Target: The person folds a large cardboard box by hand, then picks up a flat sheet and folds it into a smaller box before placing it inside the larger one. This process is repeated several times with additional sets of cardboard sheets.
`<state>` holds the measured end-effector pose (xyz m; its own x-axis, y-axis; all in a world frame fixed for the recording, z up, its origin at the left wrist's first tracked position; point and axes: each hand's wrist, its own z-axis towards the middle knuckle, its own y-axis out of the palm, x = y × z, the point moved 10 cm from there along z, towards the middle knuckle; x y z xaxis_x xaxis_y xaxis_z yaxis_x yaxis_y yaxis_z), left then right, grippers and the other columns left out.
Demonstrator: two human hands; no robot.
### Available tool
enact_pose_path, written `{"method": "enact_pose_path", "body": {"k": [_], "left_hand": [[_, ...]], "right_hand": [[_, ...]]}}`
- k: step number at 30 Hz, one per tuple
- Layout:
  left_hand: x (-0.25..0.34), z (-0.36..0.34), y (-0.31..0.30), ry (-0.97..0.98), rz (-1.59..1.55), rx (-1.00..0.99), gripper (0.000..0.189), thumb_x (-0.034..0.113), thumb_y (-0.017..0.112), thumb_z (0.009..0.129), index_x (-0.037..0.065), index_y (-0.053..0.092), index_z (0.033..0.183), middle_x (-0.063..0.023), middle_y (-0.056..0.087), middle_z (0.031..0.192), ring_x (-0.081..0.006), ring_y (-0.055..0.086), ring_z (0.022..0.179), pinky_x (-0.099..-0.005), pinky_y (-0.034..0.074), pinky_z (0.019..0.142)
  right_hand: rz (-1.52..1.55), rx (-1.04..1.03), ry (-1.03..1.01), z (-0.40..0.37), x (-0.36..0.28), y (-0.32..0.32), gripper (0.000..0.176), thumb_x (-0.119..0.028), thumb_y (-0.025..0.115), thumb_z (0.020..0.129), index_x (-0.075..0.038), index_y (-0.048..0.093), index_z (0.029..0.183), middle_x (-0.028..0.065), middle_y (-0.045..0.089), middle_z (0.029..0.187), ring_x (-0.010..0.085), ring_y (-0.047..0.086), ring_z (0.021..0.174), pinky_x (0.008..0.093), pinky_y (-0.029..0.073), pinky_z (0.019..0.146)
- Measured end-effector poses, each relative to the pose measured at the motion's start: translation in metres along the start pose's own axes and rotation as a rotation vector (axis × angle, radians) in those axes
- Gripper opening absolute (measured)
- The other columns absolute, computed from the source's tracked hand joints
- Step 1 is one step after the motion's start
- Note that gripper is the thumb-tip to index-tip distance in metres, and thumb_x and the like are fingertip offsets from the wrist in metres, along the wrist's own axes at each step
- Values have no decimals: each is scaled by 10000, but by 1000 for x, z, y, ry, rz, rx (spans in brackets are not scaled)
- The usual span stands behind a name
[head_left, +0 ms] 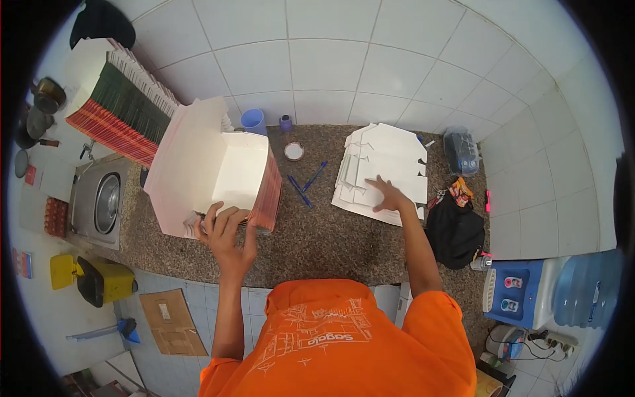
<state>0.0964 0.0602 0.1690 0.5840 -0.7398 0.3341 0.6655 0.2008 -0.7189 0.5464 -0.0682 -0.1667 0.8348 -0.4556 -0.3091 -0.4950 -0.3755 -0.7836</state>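
My left hand (228, 237), fingers apart, rests against the near edge of a stack of nested, folded paper boxes (246, 165). These boxes are white inside with reddish outer sides, and their raised lids (185, 165) stand to the left. On the right, my right hand (387, 195) lies spread on a pile of flat white box blanks (397, 159) with cut slots and tabs. Some blanks at the pile's left side are offset from one another. Neither hand appears to grip anything. The undersides of my fingers are hidden.
A taller box stack (126, 99) leans at the back left, by a sink (96, 205). Blue pens (299, 192), a round white-topped item (294, 151) and a blue cup (253, 122) sit mid-counter. A black bag (455, 231) and plastic container (461, 151) are at right.
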Motion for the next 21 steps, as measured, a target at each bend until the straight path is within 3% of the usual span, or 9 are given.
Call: {"method": "enact_pose_path", "body": {"k": [3, 7, 10, 12, 14, 15, 17, 20, 21], "left_hand": [[10, 4, 0, -5, -43, -29, 181, 143, 739, 909, 137, 714, 1087, -8, 686, 1150, -283, 520, 1325, -514, 178, 1193], [36, 1, -14, 28, -263, 157, 211, 131, 713, 920, 77, 697, 1123, -71, 696, 1139, -297, 556, 1281, -494, 341, 1117], [45, -23, 17, 10, -630, -52, 266, 124, 690, 935, 56, 688, 1191, -110, 698, 1159, -296, 595, 1238, -442, 447, 1026], [57, -30, 52, -79, -849, -257, 290, 127, 680, 948, 49, 680, 1227, -125, 696, 1185, -288, 629, 1197, -410, 502, 972], [67, -40, 100, -380, -1117, -534, 374, 169, 694, 969, 9, 638, 1303, -152, 682, 1248, -257, 677, 1120, -381, 552, 912], [71, -36, 112, -383, -1118, -543, 374, 169, 694, 969, 9, 638, 1303, -152, 682, 1248, -257, 677, 1120, -381, 552, 912], [67, -48, 167, -917, -1747, -541, 438, 178, 697, 983, -1, 595, 1370, -138, 681, 1275, -241, 691, 1090, -381, 557, 929], [39, -98, 250, -1251, -1526, -900, 472, 169, 705, 978, 2, 574, 1400, -138, 672, 1302, -246, 661, 1150, -390, 525, 995], [32, -103, 271, -968, -1370, -942, 457, 142, 704, 974, 0, 580, 1389, -131, 664, 1308, -249, 649, 1175, -387, 502, 1030]], "right_hand": [[92, 76, -119, -9, 8, -17, 996, -492, 908, 707, -319, 446, 1572, 136, 416, 1634, 422, 326, 1523, 522, 265, 1242], [167, 22, -133, -9, 21, -38, 882, -461, 905, 697, -260, 574, 1490, 107, 534, 1554, 379, 544, 1359, 438, 440, 1138], [386, 382, -194, -16, 35, -78, 284, -229, 750, 910, -123, 733, 1173, 93, 742, 1160, 300, 702, 873, 374, 534, 670], [459, 804, -124, -88, -17, -121, 123, -124, 677, 933, -83, 708, 1045, 120, 722, 1072, 343, 683, 883, 434, 518, 717], [121, 1559, -179, -200, -81, -148, 94, -90, 667, 925, -69, 698, 1012, 146, 714, 1045, 369, 667, 926, 466, 503, 807], [150, 1464, -186, -218, -114, -140, 75, -81, 663, 925, -68, 692, 994, 152, 712, 1035, 370, 664, 950, 473, 493, 848], [204, 1253, -348, -233, -167, -95, 96, -69, 665, 920, -70, 698, 1011, 156, 713, 1042, 365, 663, 1009, 469, 483, 930], [370, 924, -598, -242, -224, -28, 227, -113, 700, 919, -85, 722, 1143, 152, 720, 1083, 382, 666, 1076, 474, 485, 1036], [370, 928, -594, -243, -218, -26, 227, -113, 700, 919, -85, 722, 1143, 152, 720, 1083, 382, 666, 1076, 474, 485, 1036]]}}
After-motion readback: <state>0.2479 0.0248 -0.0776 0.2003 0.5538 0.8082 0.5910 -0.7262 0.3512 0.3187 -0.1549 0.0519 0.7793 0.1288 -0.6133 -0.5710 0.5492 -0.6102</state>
